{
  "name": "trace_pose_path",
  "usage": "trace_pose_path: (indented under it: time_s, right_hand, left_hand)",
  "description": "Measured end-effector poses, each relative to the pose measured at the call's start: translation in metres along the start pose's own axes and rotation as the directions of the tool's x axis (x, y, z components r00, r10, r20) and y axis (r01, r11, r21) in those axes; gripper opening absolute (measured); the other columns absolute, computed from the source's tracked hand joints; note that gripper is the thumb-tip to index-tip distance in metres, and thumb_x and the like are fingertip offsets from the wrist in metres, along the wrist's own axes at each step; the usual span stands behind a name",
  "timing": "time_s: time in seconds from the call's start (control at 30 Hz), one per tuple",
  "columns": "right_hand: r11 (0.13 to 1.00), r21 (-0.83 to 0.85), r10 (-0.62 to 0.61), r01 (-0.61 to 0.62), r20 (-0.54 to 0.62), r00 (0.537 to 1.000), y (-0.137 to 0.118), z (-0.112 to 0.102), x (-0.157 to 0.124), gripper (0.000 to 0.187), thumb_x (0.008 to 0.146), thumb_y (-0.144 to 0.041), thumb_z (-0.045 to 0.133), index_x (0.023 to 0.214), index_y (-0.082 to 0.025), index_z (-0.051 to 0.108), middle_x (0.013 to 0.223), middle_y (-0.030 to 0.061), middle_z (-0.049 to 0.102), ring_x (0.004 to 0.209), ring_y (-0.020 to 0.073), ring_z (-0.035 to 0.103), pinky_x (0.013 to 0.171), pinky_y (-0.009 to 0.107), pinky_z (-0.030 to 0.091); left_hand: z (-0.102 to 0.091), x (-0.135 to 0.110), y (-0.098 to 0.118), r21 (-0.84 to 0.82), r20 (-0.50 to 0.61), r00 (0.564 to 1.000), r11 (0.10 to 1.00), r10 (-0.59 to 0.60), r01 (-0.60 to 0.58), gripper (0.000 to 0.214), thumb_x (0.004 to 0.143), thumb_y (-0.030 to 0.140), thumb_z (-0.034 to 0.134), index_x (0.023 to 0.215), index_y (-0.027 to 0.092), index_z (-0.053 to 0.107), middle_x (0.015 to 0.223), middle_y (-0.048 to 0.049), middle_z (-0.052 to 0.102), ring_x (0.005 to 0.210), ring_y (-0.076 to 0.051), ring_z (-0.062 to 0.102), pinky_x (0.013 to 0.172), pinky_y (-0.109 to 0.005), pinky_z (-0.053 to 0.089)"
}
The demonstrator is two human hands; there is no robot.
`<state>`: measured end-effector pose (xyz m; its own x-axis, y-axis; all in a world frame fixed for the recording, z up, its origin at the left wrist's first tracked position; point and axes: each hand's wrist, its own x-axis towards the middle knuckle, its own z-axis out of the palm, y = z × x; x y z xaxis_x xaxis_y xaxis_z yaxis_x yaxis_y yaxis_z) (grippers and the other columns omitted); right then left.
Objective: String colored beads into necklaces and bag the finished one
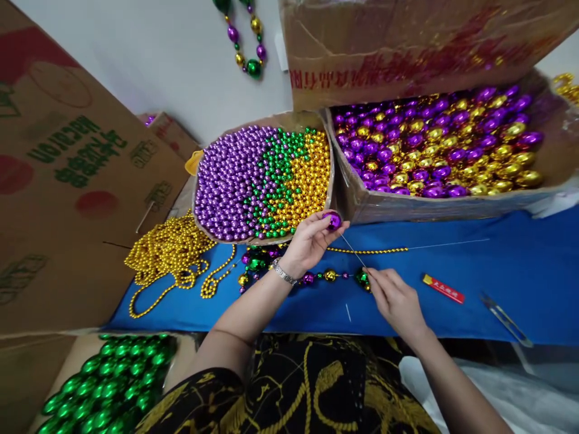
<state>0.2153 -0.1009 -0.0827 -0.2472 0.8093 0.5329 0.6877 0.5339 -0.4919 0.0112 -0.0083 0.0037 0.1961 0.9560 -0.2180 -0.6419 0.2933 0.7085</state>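
Note:
My left hand (312,238) pinches a shiny purple bead (333,221) between thumb and fingers, just in front of the small-bead box. From that bead a thin needle (353,251) slants down to my right hand (398,301), whose thumb and fingertips are closed on it. Whether the needle's tip is inside the bead, I cannot tell. A large green bead (362,278) sits at my right fingertips. Left of it, a strand of mixed beads (330,275) lies on the blue cloth (307,310), partly hidden under my left wrist.
Behind my hands stand a box of small beads (265,181) and a box of larger purple and gold beads (434,144). Gold bead strings (169,250) pile up at left. A red packet (443,289) and metal snips (505,319) lie right. Green beads (117,377) fill the lower left.

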Motion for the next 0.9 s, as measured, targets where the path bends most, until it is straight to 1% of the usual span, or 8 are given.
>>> trace_pose_path:
  time_s: [0.2,0.47,0.53,0.6,0.73,0.8,0.87,0.9]
  right_hand:
    - [1.000,-0.031,0.004,-0.003,0.021,1.000,-0.001,-0.002,0.001,0.024,0.096,-0.017,0.052,0.116,-0.016,0.065,0.093,0.0059,0.069,0.076,0.0128,0.069,0.072,0.023,0.055]
    - [0.999,0.043,0.016,-0.019,0.069,0.998,-0.001,-0.002,-0.002,0.025,0.096,-0.015,0.051,0.117,-0.015,0.064,0.098,0.0066,0.070,0.083,0.0125,0.069,0.076,0.022,0.054]
    - [0.999,0.036,0.007,-0.010,0.072,0.997,-0.001,-0.002,-0.002,0.025,0.097,-0.016,0.051,0.118,-0.015,0.064,0.098,0.0062,0.070,0.082,0.0121,0.069,0.075,0.021,0.054]
    - [1.000,-0.014,-0.005,0.006,0.058,0.998,-0.002,-0.003,-0.001,0.025,0.097,-0.016,0.050,0.118,-0.015,0.064,0.095,0.0060,0.070,0.078,0.0119,0.068,0.072,0.021,0.053]
    - [0.978,-0.204,-0.036,0.039,0.016,0.999,-0.005,-0.005,0.001,0.025,0.097,-0.019,0.050,0.116,-0.015,0.067,0.083,0.0040,0.067,0.067,0.0120,0.065,0.067,0.023,0.050]
    - [0.980,-0.196,-0.038,0.040,0.013,0.999,-0.005,-0.005,0.002,0.025,0.097,-0.019,0.050,0.114,-0.015,0.067,0.082,0.0039,0.066,0.067,0.0114,0.064,0.067,0.022,0.050]
    - [0.986,-0.161,-0.036,0.039,0.020,0.999,-0.005,-0.004,0.001,0.024,0.098,-0.020,0.049,0.113,-0.014,0.067,0.084,0.0041,0.066,0.068,0.0107,0.064,0.068,0.021,0.049]
    - [0.983,-0.178,-0.040,0.042,0.018,0.999,-0.005,-0.004,0.001,0.024,0.098,-0.021,0.049,0.113,-0.014,0.067,0.084,0.0038,0.066,0.067,0.0106,0.063,0.067,0.021,0.049]
  left_hand:
    - [-0.003,-0.005,-0.001,-0.004,0.024,1.000,1.000,0.007,-0.007,0.023,0.073,0.017,0.075,0.093,0.010,0.067,0.087,-0.0038,0.068,0.091,-0.022,0.072,0.097,-0.040,0.053]
    - [-0.008,-0.006,-0.001,0.018,0.062,0.998,1.000,0.012,-0.013,0.027,0.072,0.020,0.076,0.096,0.011,0.068,0.092,-0.0045,0.068,0.092,-0.022,0.071,0.096,-0.039,0.053]
    - [-0.009,-0.007,-0.003,0.058,0.084,0.996,0.998,0.015,-0.020,0.028,0.072,0.021,0.077,0.097,0.012,0.067,0.092,-0.0046,0.068,0.092,-0.021,0.071,0.097,-0.040,0.053]
    - [-0.011,-0.008,-0.006,0.139,0.115,0.992,0.989,0.042,-0.058,0.032,0.072,0.022,0.079,0.101,0.014,0.067,0.091,-0.0042,0.068,0.091,-0.020,0.070,0.095,-0.040,0.053]
    - [-0.014,-0.011,-0.017,0.348,0.165,0.978,0.921,0.127,-0.178,0.041,0.067,0.019,0.084,0.103,0.016,0.066,0.091,-0.0037,0.070,0.088,-0.015,0.068,0.084,-0.030,0.054]
    - [-0.015,-0.011,-0.022,0.361,0.159,0.979,0.916,0.125,-0.176,0.043,0.066,0.020,0.085,0.103,0.015,0.065,0.091,-0.0039,0.070,0.087,-0.014,0.068,0.080,-0.027,0.053]
    - [-0.016,-0.012,-0.026,0.355,0.130,0.984,0.921,0.120,-0.160,0.044,0.065,0.022,0.086,0.102,0.015,0.064,0.089,-0.0037,0.069,0.084,-0.012,0.067,0.078,-0.027,0.053]
    - [-0.016,-0.012,-0.028,0.369,0.112,0.985,0.915,0.130,-0.163,0.045,0.063,0.022,0.087,0.101,0.014,0.064,0.088,-0.0035,0.069,0.081,-0.012,0.066,0.077,-0.027,0.053]
